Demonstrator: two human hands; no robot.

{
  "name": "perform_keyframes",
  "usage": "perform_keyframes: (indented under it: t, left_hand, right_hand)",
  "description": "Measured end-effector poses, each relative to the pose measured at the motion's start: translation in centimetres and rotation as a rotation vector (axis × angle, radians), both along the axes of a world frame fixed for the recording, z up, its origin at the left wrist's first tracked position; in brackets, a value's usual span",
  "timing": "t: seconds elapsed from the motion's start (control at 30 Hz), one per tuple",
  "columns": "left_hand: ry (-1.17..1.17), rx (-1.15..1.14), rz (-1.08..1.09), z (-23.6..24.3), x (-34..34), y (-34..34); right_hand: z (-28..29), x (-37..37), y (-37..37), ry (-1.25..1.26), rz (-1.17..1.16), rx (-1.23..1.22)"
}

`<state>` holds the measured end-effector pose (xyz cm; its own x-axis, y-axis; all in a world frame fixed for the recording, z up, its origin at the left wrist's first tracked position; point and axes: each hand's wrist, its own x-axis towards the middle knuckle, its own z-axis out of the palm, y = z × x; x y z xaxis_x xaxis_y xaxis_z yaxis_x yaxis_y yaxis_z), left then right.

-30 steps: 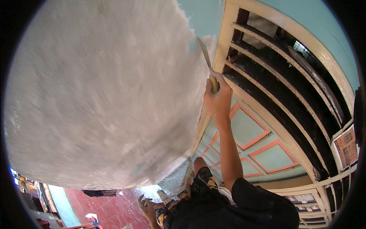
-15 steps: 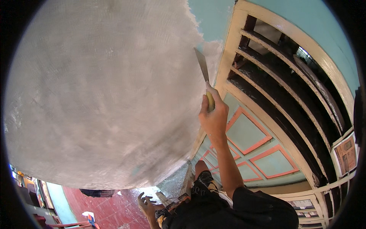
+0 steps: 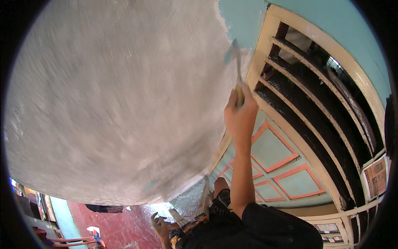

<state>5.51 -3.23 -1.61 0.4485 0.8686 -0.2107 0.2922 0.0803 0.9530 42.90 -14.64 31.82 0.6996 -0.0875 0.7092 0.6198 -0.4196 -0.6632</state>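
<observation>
Gripped in my right hand [image 3: 241, 116] is a putty knife [image 3: 237, 62] with a yellow handle, its motion-blurred blade lying over the plastered wall at the ragged boundary with turquoise paint [image 3: 243, 25]. Grey-white plaster [image 3: 116, 91] covers most of the wall. Low in the picture, my left hand [image 3: 160, 227] has its fingers apart and bent, with nothing visible in them, beside a narrow wooden ladder-like piece [image 3: 179, 217].
A cream-framed vent with dark slatted openings [image 3: 309, 99] curves along the right, above turquoise panels [image 3: 271, 149] with pink mouldings. A paper notice [image 3: 375, 177] hangs at far right. Below left are red floor tiles [image 3: 95, 220] and a dark cloth [image 3: 101, 208].
My right hand and the knife dipped slightly, then moved up and rightward along the paint boundary. My left hand stays low, almost in the same place.
</observation>
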Motion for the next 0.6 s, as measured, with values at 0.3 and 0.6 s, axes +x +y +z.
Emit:
perform_keyframes:
  t: [0.3,0.6]
  left_hand:
    - [0.0,0.001,0.001,0.1,1.1,0.9]
    - [0.028,-0.008,-0.044,-0.9,0.5,0.4]
  right_hand:
    - [-1.3,-0.8,0.1,-0.02,0.06,-0.022]
    - [-1.1,-1.5,0.0,-0.064,0.068,-0.063]
